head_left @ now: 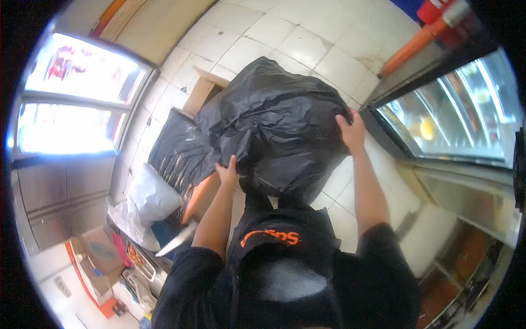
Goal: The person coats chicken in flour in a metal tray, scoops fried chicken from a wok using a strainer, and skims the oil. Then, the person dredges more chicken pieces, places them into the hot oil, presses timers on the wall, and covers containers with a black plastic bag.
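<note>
A large, full black plastic bag [285, 118] lies in front of my legs, its gathered, flattened end spreading toward the left. My left hand [227, 170] grips the bag's near left side, thumb up, with the other fingers hidden behind the plastic. On the right, my right hand [352, 131] holds the bag's right edge between thumb and fingers. An open cardboard box [201, 94] shows behind the bag on the left. Beside the bag's flattened end is a white plastic bag [150, 192].
Lit glass display cases stand at the left [76, 98] and right [455, 112]. White tiles cover the floor [296, 44]. An orange pole [416, 46] is at the upper right. Boxes and packets [101, 260] fill the lower left.
</note>
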Motion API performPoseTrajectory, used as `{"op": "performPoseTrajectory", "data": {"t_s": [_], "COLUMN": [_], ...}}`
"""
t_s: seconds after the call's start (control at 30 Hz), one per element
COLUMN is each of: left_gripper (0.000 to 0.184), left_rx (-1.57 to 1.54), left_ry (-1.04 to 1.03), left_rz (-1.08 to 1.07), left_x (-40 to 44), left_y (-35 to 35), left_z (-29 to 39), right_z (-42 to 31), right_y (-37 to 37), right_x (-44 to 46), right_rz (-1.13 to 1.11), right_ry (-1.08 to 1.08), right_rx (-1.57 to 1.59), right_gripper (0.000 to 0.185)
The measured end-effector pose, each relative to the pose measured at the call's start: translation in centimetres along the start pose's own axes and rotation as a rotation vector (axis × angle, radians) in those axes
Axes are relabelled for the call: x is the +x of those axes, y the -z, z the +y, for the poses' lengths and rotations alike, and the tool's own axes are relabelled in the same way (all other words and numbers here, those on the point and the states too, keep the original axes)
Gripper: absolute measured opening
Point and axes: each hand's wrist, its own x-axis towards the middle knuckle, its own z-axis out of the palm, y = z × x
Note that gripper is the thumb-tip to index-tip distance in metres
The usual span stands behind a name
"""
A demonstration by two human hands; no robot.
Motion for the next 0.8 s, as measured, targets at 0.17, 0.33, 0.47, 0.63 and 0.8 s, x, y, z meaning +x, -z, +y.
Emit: {"op": "performPoseTrajectory", "data": {"t_s": [0.17, 0.33, 0.47, 0.63, 0.8], "left_gripper": [0.061, 0.057, 0.053, 0.052, 0.075], "left_rx": [-0.003, 0.267, -0.376, -0.449, -0.401], "left_ry": [0.009, 0.160, 0.194, 0.285, 0.390], "left_rz": [-0.243, 0.185, -0.038, -0.586, -0.399], "left_x": [-4.6, -9.7, -6.9, -4.2, -5.8], "left_y": [0.9, 0.0, -1.8, -7.8, -8.0], "left_z": [1.3, 2.9, -1.9, -4.5, 1.4], "right_z": [-2.9, -6.4, -2.3, -5.9, -2.4], "right_y": [-0.6, -1.8, -6.4, -9.5, -11.0], "right_x": [8.1, 10.8, 14.3, 8.4, 5.7], "right_rz": [0.080, -0.007, -0.425, -0.880, -0.810], "right_ry": [0.016, 0.102, 0.229, -0.606, -0.628], "right_rx": [-0.139, -0.947, -0.228, 0.058, 0.115], "right_gripper": [0.037, 0.035, 0.046, 0.052, 0.052]}}
